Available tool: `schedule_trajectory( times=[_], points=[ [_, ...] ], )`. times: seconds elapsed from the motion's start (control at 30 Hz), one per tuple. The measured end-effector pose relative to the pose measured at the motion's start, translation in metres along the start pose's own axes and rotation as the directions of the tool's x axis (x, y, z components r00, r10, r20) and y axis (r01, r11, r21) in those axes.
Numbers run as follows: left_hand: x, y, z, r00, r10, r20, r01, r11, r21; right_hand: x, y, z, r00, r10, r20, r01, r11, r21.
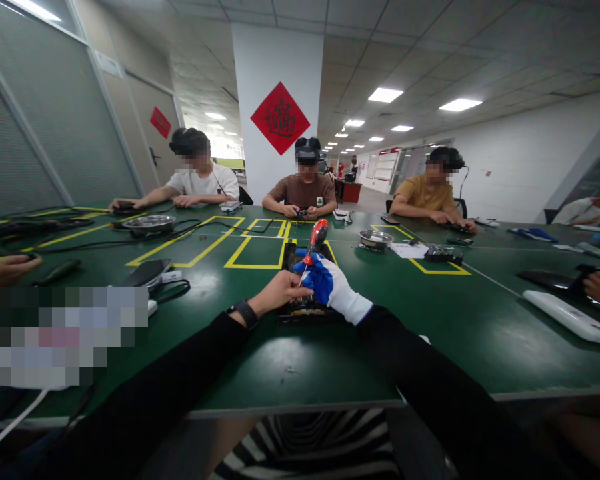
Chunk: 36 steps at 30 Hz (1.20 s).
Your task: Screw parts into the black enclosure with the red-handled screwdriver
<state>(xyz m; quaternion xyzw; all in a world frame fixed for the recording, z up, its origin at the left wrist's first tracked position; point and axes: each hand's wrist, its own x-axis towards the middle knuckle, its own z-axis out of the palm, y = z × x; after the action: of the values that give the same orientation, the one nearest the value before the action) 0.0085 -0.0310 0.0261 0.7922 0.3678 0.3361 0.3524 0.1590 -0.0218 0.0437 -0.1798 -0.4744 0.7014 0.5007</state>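
My right hand (330,283), in a white glove with blue coating, grips a screwdriver (319,237) with a red and black handle. The tool is tilted, its handle up and its thin shaft slanting down to the left. My left hand (280,291), bare with a dark watch (245,313) at the wrist, is closed with its fingertips pinched around the lower shaft. Whether a small part is also between those fingers is too small to tell. Beneath both hands lies a black open-framed device (305,315) on the green table (260,373). My hands cover much of it.
Opposite, several people sit working. Metal bowls (149,224) (375,239) stand left and right. A black part (443,255) lies by a white paper (409,250). A phone-like dark object (149,272) and cable lie left; a white case (570,317) lies right.
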Motion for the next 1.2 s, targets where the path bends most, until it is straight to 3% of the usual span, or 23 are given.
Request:
schedule_trajectory(
  times=[0.1,0.23,0.43,0.6,0.83,1.03,1.2],
  points=[
    [0.001,-0.003,0.001,1.0,0.007,0.008,-0.007,1.0,-0.008,-0.001,0.003,0.003,0.999,-0.029,0.042,0.029,1.0,0.008],
    [0.001,-0.004,0.001,1.0,0.028,0.012,-0.028,1.0,0.001,-0.002,0.006,0.006,0.996,-0.084,-0.034,0.084,0.996,0.002],
    [0.0,-0.002,0.0,1.0,0.026,-0.011,-0.026,1.0,0.006,-0.001,0.002,0.002,1.0,0.021,-0.006,-0.021,0.999,0.047],
    [0.001,-0.003,0.002,1.0,0.01,-0.003,-0.01,1.0,-0.009,0.001,0.006,-0.001,0.999,-0.021,0.027,0.02,1.0,0.013],
    [-0.001,-0.002,0.002,1.0,0.006,-0.006,-0.006,1.0,-0.006,0.003,0.012,0.003,0.992,-0.095,-0.08,0.091,0.994,-0.054],
    [0.0,-0.003,0.001,1.0,0.002,-0.005,-0.002,1.0,-0.012,0.0,0.004,0.002,0.999,0.039,0.024,-0.04,0.998,0.039],
    [0.0,-0.004,0.002,1.0,0.003,0.012,-0.003,1.0,-0.031,0.003,0.007,-0.004,0.999,0.003,0.044,-0.003,1.0,0.013]
  ],
)
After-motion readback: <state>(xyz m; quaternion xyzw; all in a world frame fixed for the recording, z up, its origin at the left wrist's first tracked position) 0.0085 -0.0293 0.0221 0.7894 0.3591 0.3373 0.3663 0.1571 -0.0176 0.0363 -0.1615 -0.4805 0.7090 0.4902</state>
